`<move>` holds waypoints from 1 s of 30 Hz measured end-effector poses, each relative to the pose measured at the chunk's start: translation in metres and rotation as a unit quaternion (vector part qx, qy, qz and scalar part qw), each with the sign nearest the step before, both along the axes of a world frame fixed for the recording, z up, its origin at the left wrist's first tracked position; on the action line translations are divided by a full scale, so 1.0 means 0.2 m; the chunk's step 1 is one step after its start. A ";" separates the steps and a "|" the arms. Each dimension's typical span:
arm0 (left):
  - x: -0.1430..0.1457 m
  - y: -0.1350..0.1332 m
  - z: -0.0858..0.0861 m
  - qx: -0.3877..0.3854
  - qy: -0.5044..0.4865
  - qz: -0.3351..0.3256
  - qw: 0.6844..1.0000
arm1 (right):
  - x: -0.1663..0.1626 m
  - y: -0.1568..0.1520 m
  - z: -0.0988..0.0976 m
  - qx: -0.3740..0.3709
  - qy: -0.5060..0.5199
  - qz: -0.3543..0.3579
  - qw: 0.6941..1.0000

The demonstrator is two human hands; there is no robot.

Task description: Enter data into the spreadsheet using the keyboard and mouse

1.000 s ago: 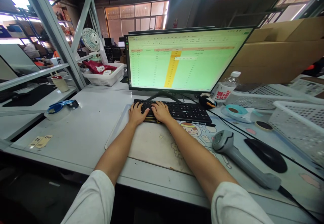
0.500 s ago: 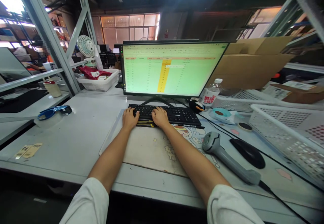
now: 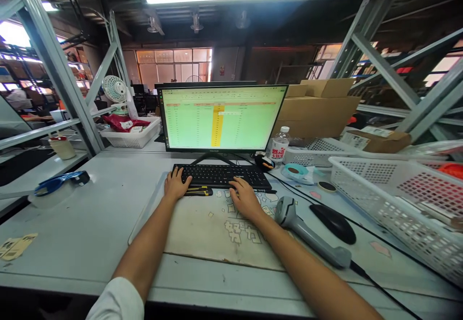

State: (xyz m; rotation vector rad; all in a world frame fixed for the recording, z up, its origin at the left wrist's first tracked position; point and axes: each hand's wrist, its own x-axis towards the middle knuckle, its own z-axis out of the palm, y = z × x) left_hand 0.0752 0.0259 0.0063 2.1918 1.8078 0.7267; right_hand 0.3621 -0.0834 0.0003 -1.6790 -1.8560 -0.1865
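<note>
My left hand (image 3: 176, 184) rests on the left end of a black keyboard (image 3: 210, 175), fingers spread over the keys. My right hand (image 3: 245, 196) lies at the keyboard's front edge, right of its middle, fingers apart and holding nothing. Between my hands, a black and yellow utility knife (image 3: 198, 192) lies along the keyboard's near side. Behind the keyboard stands a monitor (image 3: 220, 120) with a green spreadsheet that has one yellow column. A grey barcode scanner (image 3: 311, 235) lies right of my right forearm, with a black mouse (image 3: 333, 222) beyond it.
White plastic baskets (image 3: 383, 204) stand at the right, near a cardboard box (image 3: 314, 115). A water bottle (image 3: 279, 146) and a blue tape roll (image 3: 294, 171) are right of the monitor. A tape dispenser (image 3: 60, 187) sits at the left. A scanner cable (image 3: 383, 288) runs to the front edge.
My right hand has moved right and back from the keyboard's middle towards its front edge. My left hand stays on the keys. The view has tilted up and turned slightly right.
</note>
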 end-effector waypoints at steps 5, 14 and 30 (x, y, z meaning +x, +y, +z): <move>-0.01 0.02 0.01 -0.013 0.024 0.000 1.000 | -0.02 -0.01 -0.04 0.020 0.010 0.016 1.000; -0.04 -0.01 0.04 0.000 0.029 -0.012 0.999 | 0.00 -0.02 -0.02 0.033 0.053 0.025 0.998; -0.13 -0.05 -0.06 0.049 0.022 -0.045 0.998 | 0.74 -0.52 0.43 0.040 0.155 -0.153 0.975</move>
